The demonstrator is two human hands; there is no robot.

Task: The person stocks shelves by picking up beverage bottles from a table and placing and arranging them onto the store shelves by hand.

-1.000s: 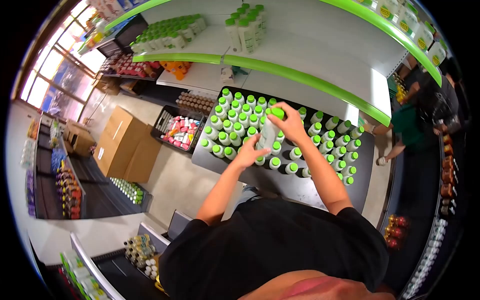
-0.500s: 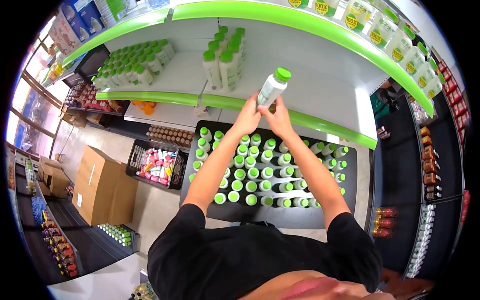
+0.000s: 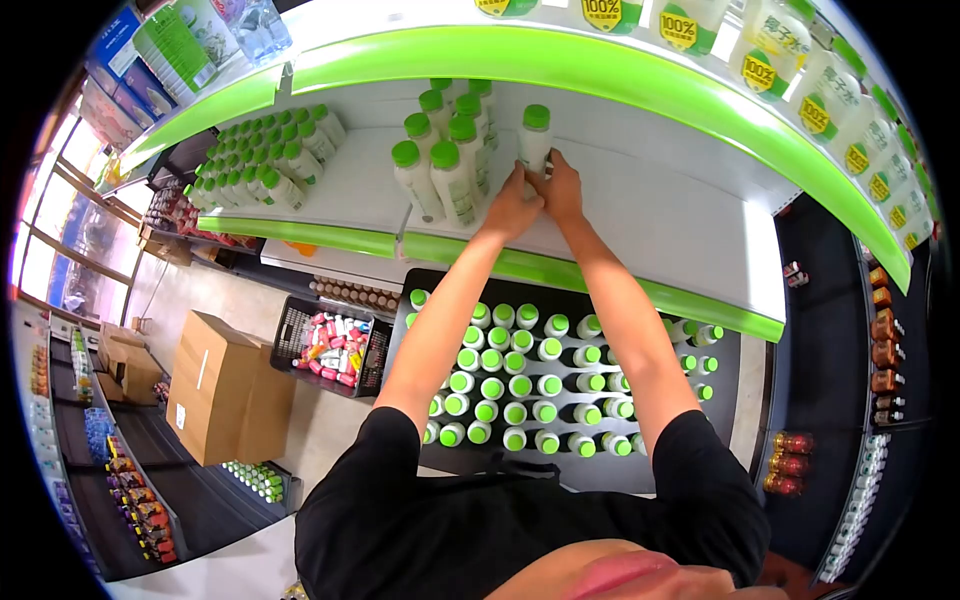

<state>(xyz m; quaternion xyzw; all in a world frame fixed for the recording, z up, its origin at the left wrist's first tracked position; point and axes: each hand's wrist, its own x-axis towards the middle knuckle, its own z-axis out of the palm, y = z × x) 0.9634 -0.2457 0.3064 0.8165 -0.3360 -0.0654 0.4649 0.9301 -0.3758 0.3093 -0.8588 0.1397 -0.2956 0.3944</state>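
Bottle [image 3: 535,143] held upright between left hand [image 3: 514,204] and right hand [image 3: 561,188]

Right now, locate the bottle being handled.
In the head view's upper middle, the bottle is at the white shelf, just right of the grouped bottles.

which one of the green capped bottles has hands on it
The bottle just right of the small cluster on the white shelf: the left hand and right hand hold its lower part, while no hand touches the others.
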